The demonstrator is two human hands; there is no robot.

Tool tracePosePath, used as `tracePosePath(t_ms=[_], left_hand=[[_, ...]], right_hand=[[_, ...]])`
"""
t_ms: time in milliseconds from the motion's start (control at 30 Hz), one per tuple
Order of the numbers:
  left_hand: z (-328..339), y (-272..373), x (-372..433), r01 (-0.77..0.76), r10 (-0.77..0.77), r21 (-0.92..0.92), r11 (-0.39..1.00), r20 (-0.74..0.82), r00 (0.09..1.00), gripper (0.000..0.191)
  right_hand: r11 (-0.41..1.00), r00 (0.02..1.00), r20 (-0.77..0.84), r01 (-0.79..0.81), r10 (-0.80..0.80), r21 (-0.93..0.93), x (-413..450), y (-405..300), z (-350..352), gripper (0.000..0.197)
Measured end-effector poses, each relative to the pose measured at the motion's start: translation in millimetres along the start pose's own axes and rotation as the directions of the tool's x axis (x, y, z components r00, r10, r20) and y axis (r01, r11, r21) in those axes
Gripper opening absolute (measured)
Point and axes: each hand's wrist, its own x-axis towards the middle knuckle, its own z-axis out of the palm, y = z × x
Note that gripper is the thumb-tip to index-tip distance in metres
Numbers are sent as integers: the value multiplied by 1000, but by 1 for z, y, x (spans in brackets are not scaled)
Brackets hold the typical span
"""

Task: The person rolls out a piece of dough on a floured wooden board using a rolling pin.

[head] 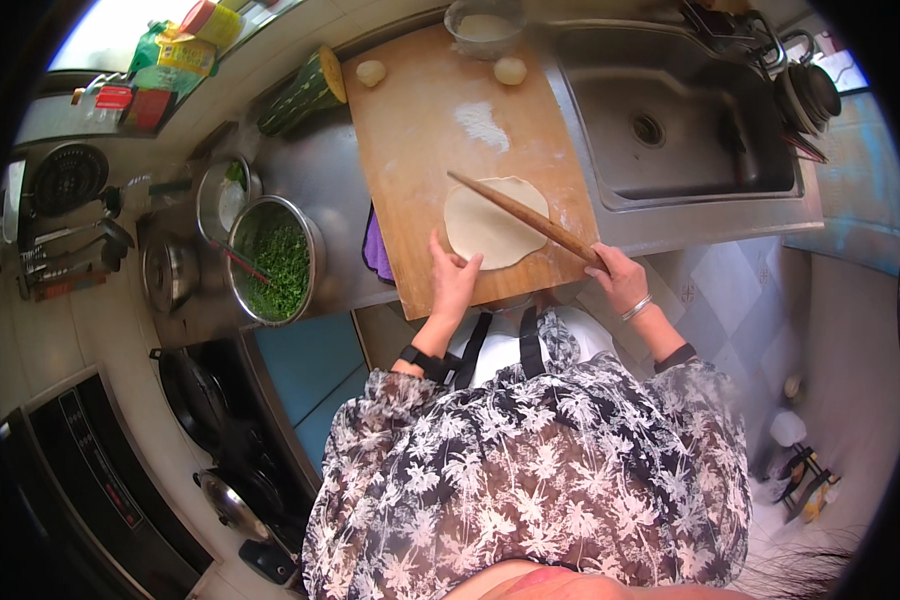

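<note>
A flat round of rolled dough (487,232) lies near the front of a wooden board (412,150). My right hand (621,279) grips the lower end of a tapered wooden rolling pin (525,214), which slants over the dough to the upper left. At the dough's lower left edge is my left hand (454,277), fingers apart, its thumb touching or just beside the rim. White flour (482,126) is scattered beyond the dough. Two dough balls sit on the board's far part, one at the left (370,73) and one at the right (510,71).
Left of the board, a steel bowl of chopped greens (279,262) stands beside a smaller bowl (229,191). A cut green squash (304,94) touches the board's far left side. Behind the board is a bowl (485,30); a steel sink (667,127) lies to the right.
</note>
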Motion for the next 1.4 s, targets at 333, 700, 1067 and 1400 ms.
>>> tracePosePath(t_ms=[333,700,1067,1400], left_hand=[[-8,15,26,-6,-182,-878,478,-106,978,45],[-31,-9,18,-769,725,534,353,363,585,59],[-41,-3,29,-848,742,463,260,466,482,68],[-40,3,9,-881,762,441,172,507,402,63]], right_hand=[[989,970,195,147,-145,3,23,-11,10,36],[970,962,179,225,-207,-89,4,-16,28,28],[987,981,133,149,-141,-55,-18,-27,25,29],[993,989,95,113,-111,-25,-44,-34,24,28]])
